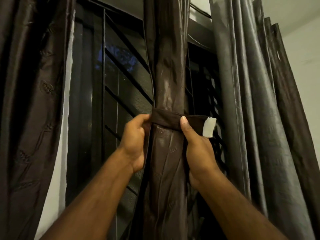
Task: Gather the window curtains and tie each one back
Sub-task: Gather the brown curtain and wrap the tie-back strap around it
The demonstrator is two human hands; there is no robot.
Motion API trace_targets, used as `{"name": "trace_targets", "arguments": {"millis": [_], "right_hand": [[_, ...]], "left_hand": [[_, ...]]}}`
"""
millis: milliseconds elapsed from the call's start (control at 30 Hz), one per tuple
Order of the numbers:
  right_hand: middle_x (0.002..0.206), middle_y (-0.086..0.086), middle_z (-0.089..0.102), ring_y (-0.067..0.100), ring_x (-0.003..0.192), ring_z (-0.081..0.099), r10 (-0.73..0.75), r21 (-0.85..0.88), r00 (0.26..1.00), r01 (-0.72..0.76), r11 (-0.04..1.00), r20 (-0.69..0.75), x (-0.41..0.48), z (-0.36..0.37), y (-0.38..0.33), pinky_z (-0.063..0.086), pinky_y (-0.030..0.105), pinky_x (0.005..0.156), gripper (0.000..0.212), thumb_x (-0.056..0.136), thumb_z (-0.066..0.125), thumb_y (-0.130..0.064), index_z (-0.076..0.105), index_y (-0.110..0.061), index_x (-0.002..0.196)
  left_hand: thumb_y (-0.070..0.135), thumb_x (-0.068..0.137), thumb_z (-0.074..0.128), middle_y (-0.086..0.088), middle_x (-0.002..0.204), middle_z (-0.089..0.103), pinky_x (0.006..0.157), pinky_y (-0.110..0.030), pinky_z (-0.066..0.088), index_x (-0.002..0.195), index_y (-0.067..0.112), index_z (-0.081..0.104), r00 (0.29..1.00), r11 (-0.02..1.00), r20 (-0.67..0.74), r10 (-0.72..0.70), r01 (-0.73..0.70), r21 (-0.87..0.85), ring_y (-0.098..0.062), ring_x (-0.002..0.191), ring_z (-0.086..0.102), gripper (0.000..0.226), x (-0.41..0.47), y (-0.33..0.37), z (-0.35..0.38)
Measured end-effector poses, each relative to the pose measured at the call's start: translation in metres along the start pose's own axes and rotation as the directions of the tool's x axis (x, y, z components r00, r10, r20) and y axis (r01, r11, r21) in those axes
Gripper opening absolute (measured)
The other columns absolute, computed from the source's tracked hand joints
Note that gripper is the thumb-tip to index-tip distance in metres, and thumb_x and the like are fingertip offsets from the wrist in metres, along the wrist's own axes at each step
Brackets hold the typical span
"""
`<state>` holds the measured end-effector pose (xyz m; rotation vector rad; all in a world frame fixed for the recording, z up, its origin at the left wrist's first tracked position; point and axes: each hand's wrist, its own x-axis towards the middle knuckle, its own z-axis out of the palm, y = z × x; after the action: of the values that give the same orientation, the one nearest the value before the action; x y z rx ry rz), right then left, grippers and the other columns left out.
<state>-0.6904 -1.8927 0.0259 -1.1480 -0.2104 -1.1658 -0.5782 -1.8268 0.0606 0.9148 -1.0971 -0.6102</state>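
Both bare forearms rise from the lower edge of the view and converge upward, the wrists roughly level. The left hand (135, 142) shows its thumb side, with the fingers curled round the left edge of the gathered curtain (166, 75) at the tie band (166, 116). The right hand (197, 153) grips from the other side, its thumb pointing up and pressed on the tie band (its fingers are hidden behind the cloth).

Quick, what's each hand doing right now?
Left hand: closed, gripping the tie band at the gathered curtain's left side.
Right hand: closed, pinching the tie band against the curtain.
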Motion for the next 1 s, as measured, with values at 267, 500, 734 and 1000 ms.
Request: {"name": "trace_targets", "arguments": {"millis": [267, 500, 734, 1000], "right_hand": [[0.113, 0.016, 0.074, 0.027, 0.104, 0.073, 0.187, 0.066, 0.965, -0.202, 0.977, 0.185, 0.003, -0.002, 0.0, 0.06, 0.037, 0.085, 0.04, 0.099, 0.049, -0.037, 0.066, -0.011, 0.124], [0.121, 0.012, 0.067, 0.023, 0.098, 0.074, -0.169, -0.229, 0.979, 0.14, 0.963, -0.111, 0.004, -0.03, 0.009, 0.061, 0.04, 0.083, 0.014, 0.086, 0.073, -0.023, 0.077, -0.015, 0.098], [0.121, 0.011, 0.068, 0.023, 0.1, 0.074, -0.29, -0.127, 0.956, 0.283, 0.951, -0.037, 0.013, -0.036, -0.011, 0.06, 0.031, 0.067, 0.043, 0.085, 0.072, -0.002, 0.056, -0.017, 0.122], [0.113, 0.005, 0.071, 0.019, 0.098, 0.073, -0.28, -0.333, 0.955, 0.296, 0.895, 0.098, 0.018, -0.038, -0.023, 0.057, 0.023, 0.072, 0.041, 0.089, 0.059, 0.011, 0.069, -0.021, 0.113]], "left_hand": [[0.021, 0.076, 0.073, -0.027, 0.116, 0.068, 0.09, -0.046, 0.057, 0.115, 0.0, 0.07, 0.998, 0.993, 0.015, 0.058, -0.059, 0.106, -0.035, 0.1, 0.07, 0.045, -0.001, 0.004, 0.004], [0.008, 0.081, 0.071, -0.018, 0.085, 0.075, 0.059, -0.033, 0.06, 0.109, -0.002, 0.068, 0.983, 0.982, -0.112, 0.147, -0.131, 0.138, -0.026, 0.07, 0.073, 0.03, 0.003, 0.002, 0.006], [0.006, 0.08, 0.074, -0.017, 0.082, 0.075, 0.06, -0.032, 0.06, 0.1, 0.0, 0.071, 0.971, 0.968, -0.133, 0.197, -0.17, 0.186, -0.025, 0.069, 0.073, 0.021, 0.006, -0.001, 0.012], [0.031, 0.07, 0.085, 0.001, 0.142, 0.047, 0.092, -0.037, 0.053, 0.143, 0.034, 0.034, 0.785, 0.641, -0.204, 0.585, -0.294, 0.709, -0.015, 0.122, 0.055, 0.089, 0.006, -0.011, 0.015]]}}
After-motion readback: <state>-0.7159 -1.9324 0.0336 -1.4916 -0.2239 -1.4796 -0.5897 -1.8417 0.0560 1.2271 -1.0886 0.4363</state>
